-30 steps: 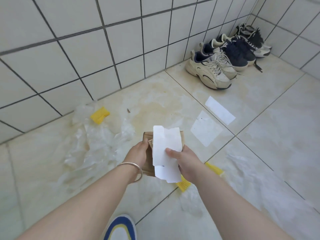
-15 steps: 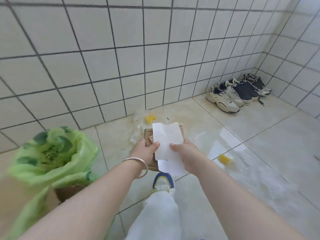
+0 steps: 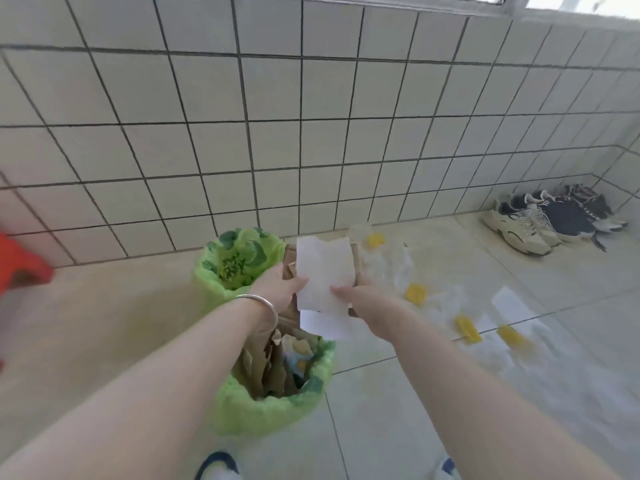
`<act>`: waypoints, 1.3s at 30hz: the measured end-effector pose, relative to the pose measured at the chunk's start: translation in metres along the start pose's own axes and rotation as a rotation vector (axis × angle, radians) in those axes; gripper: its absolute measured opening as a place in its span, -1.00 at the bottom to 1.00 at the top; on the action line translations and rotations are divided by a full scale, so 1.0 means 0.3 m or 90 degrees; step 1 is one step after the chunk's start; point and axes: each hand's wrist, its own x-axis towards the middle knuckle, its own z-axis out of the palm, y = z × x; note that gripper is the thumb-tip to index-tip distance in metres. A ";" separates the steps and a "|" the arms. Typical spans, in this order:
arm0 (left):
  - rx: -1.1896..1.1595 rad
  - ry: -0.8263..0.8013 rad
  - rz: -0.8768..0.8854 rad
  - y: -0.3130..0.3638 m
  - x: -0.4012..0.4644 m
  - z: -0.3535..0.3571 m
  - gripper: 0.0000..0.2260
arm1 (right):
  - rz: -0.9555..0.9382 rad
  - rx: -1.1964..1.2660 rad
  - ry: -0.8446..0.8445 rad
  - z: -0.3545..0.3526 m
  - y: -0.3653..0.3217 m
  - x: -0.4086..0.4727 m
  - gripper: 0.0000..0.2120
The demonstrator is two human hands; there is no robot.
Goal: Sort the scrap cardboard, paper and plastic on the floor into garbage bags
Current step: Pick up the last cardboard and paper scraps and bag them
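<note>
Both hands hold one stack of scraps: torn white paper on top and brown cardboard behind it. My left hand grips the stack's left edge; my right hand grips its right edge. The stack hangs above two green garbage bags. The near bag is filled with brown cardboard pieces. The far bag by the wall stands open. Clear plastic and yellow pieces lie on the floor to the right, with a white paper sheet.
Several sneakers stand in the far right corner. A red object sits at the left edge by the tiled wall. My shoes show at the bottom edge.
The view swung left, bringing both green bags under the stack. My hands keep the same hold on the paper and cardboard.
</note>
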 end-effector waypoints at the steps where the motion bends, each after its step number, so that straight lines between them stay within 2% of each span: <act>1: 0.000 0.000 0.001 -0.030 0.005 -0.025 -0.82 | -0.007 -0.017 0.006 0.030 0.012 0.022 -0.77; 4: -0.020 0.001 -0.018 -0.134 0.023 -0.085 -0.85 | 0.002 -0.083 0.043 0.133 0.066 0.085 -0.62; 8: 0.005 -0.018 -0.065 -0.265 0.080 -0.135 -0.89 | 0.024 -0.186 0.032 0.216 0.152 0.154 -0.66; 10: 0.078 -0.048 -0.099 -0.320 0.105 -0.147 -0.84 | 0.025 -0.222 0.003 0.233 0.193 0.175 -0.67; 12: 0.123 -0.054 -0.137 -0.368 0.126 -0.148 -0.78 | 0.022 -0.225 -0.007 0.248 0.235 0.193 -0.68; 14: 0.112 -0.041 -0.150 -0.398 0.148 -0.141 -0.81 | 0.025 -0.222 0.003 0.263 0.261 0.214 -0.70; 16: 0.112 -0.038 -0.144 -0.411 0.174 -0.135 -0.85 | 0.030 -0.206 0.003 0.263 0.278 0.239 -0.69; 19: 0.114 -0.051 -0.103 -0.417 0.202 -0.128 -0.76 | 0.037 -0.163 -0.023 0.242 0.278 0.252 -0.70; 24: 0.148 -0.123 -0.060 -0.395 0.204 -0.130 -0.83 | 0.134 -0.128 -0.112 0.184 0.264 0.288 -0.76; 27: 0.163 -0.176 -0.112 -0.433 0.200 -0.130 -0.78 | 0.151 -0.210 -0.147 0.197 0.271 0.285 -0.71; 29: 0.172 -0.163 -0.133 -0.466 0.197 -0.118 -0.81 | 0.127 -0.269 -0.118 0.224 0.291 0.280 -0.74; 31: 0.194 -0.122 -0.130 -0.496 0.194 -0.104 -0.80 | 0.096 -0.291 -0.081 0.244 0.326 0.286 -0.68; 33: 0.258 -0.114 -0.121 -0.527 0.188 -0.086 -0.77 | 0.080 -0.338 -0.073 0.258 0.361 0.285 -0.62; 35: 0.383 -0.124 -0.121 -0.559 0.173 -0.061 -0.83 | 0.075 -0.479 -0.082 0.272 0.399 0.274 -0.57; 37: 0.513 -0.113 -0.110 -0.589 0.161 -0.036 -0.77 | 0.054 -0.602 -0.059 0.289 0.422 0.267 -0.56; 39: 0.535 -0.120 -0.082 -0.599 0.161 -0.032 -0.74 | 0.054 -0.653 -0.057 0.292 0.414 0.267 -0.57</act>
